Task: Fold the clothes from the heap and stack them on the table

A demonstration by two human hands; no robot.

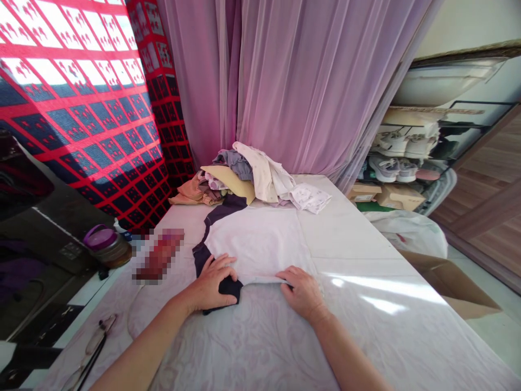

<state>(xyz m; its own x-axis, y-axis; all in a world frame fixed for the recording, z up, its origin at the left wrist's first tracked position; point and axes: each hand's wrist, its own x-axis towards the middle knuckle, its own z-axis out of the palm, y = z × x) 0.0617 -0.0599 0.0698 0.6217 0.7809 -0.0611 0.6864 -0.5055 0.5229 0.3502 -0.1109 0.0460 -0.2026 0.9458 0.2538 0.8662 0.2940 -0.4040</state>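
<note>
A white T-shirt [264, 239] with dark navy sleeves and collar lies flat on the table, its neck end to the left. My left hand [211, 282] rests on the near dark sleeve, fingers spread over the cloth and the thumb apart from them. At the shirt's near side edge, my right hand [301, 290] pinches the white fabric between thumb and curled fingers. Behind the shirt sits a heap of clothes [264, 171] in cream, yellow, grey-blue and orange, touching the far sleeve.
The table has a pale patterned cover [260, 347]. Eyeglasses [95, 342] lie at its left edge, near a blurred reddish object [160, 255] and a purple-lidded jar [106, 245]. Purple curtains [301, 87] hang behind. To the right stand a shoe rack [407, 152] and an open cardboard box [451, 282].
</note>
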